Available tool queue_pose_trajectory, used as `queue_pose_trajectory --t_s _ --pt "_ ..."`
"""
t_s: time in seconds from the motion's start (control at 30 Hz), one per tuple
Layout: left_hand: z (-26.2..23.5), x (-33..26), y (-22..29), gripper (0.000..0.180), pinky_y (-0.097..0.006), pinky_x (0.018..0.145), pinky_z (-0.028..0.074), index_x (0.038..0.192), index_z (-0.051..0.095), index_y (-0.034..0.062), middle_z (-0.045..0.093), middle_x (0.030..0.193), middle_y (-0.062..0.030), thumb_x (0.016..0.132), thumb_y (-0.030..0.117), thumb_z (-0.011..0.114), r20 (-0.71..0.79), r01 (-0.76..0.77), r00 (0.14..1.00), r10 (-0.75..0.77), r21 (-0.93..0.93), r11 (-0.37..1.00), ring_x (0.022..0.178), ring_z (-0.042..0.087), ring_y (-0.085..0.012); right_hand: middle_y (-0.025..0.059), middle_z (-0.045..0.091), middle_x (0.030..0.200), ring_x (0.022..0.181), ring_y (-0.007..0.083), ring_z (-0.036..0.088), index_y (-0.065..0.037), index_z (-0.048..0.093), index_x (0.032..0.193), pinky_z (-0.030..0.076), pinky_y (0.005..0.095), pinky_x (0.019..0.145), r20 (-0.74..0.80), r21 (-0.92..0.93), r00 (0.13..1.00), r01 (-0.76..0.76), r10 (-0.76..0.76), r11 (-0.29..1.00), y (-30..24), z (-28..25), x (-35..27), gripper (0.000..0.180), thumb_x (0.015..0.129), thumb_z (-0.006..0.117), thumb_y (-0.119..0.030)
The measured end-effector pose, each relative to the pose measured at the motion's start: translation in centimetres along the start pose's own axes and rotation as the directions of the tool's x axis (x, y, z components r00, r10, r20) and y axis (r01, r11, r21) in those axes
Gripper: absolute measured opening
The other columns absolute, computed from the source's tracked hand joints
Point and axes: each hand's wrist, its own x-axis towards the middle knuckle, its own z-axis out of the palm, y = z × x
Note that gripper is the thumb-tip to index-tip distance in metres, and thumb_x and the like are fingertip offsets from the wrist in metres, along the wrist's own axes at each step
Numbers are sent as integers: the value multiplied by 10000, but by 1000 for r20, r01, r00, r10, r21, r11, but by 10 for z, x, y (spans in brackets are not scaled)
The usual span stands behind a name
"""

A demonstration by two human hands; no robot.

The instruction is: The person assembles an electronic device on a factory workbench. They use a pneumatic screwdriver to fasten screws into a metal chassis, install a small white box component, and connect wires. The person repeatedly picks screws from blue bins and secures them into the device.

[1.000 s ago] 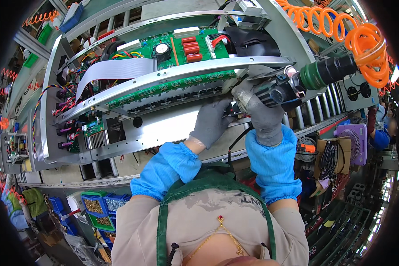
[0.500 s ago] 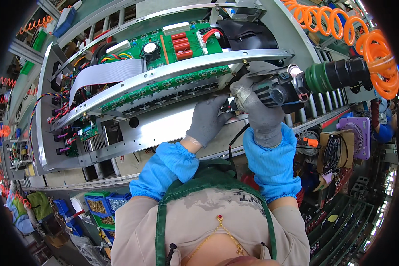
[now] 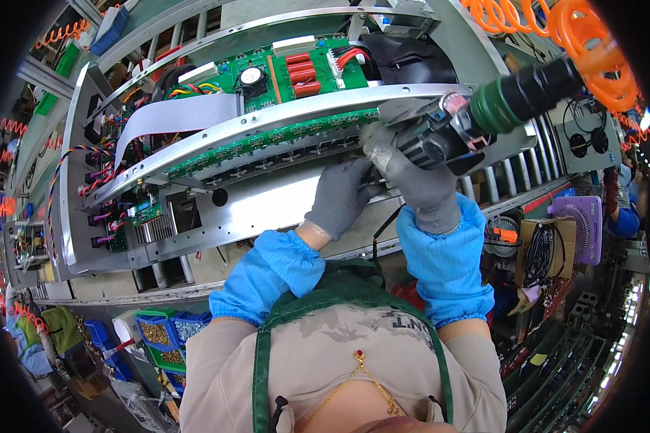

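My gloved right hand is wrapped around a power screwdriver with a dark vented body and a green-and-black rear end. The tool lies tilted, its rear end up to the right. Beside its front end is my gloved left hand, fingers bent together at the lower right of a metal chassis. What those fingers hold, if anything, is hidden. Inside the chassis sits a green circuit board with red components, and a grey ribbon cable runs off it. The screwdriver's tip cannot be seen.
An orange coiled hose hangs at the tool's rear. Metal rollers support the chassis. Blue and green bins of small hardware stand at lower left. A purple fan and a cardboard box with black cable are at right.
The screwdriver's rear end has swung up and slightly left, with the orange hose shifting along. My right hand has moved a little left and away from me; my left hand has barely moved.
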Motion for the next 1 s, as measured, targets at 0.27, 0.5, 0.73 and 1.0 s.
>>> queue_pose_trajectory --t_s 0.27,0.5,0.73,1.0 --pt "1 -1 0 358 -420 711 496 1045 594 64 655 878 -158 727 138 741 -46 -18 999 17 -25 1000 822 630 -357 45 672 837 760 120 652 -30 654 946 543 283 673 -104 32 994 -31 34 999 2 3 -4 266 712 765 -92" --pt "2 1 0 390 -422 721 491 1078 579 56 646 907 -166 732 137 739 -43 -29 999 26 -89 996 842 624 -357 51 659 879 801 130 641 -16 633 991 537 278 706 -147 272 963 -181 227 945 -9 -6 -4 283 727 734 -16" --pt "4 1 -1 403 -427 730 485 1090 570 51 637 913 -174 726 112 731 -59 -65 996 60 -95 993 858 615 -359 77 646 877 784 138 632 9 594 1047 540 284 702 -152 288 986 -15 61 957 1 -4 -4 347 718 702 31" --pt "0 0 1 398 -438 753 475 1086 571 43 634 929 -175 727 116 727 3 -25 1000 25 -38 999 874 605 -368 51 653 812 735 124 635 -14 605 1005 539 275 653 -100 248 986 -108 137 963 -10 6 1 333 696 722 23"
